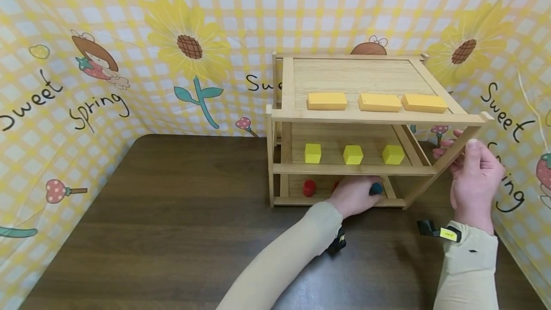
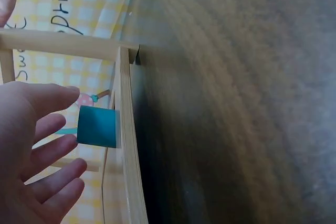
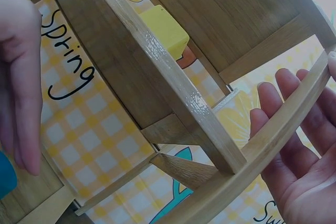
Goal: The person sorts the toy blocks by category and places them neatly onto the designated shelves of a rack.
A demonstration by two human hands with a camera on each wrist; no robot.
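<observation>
My left hand (image 1: 354, 195) reaches onto the bottom shelf of a wooden rack (image 1: 374, 117). In the left wrist view a teal-blue cylinder (image 2: 97, 126) stands on that shelf, with the thumb and loosely bent fingers spread around it, not closed on it. Left of the hand stands a red cylinder (image 1: 309, 188); a second red piece (image 1: 336, 185) is mostly hidden by the hand. At the rack's right side my right hand (image 1: 478, 176) holds the slanting front post (image 3: 286, 111), thumb in front and fingers behind.
Yellow cubes (image 1: 353, 155) stand in a row on the middle shelf. Three orange-yellow rectangular blocks (image 1: 380, 103) lie along the front of the top shelf. The rack stands on a dark wooden table (image 1: 172, 214), backed by a checked flower-print cloth (image 1: 232, 23).
</observation>
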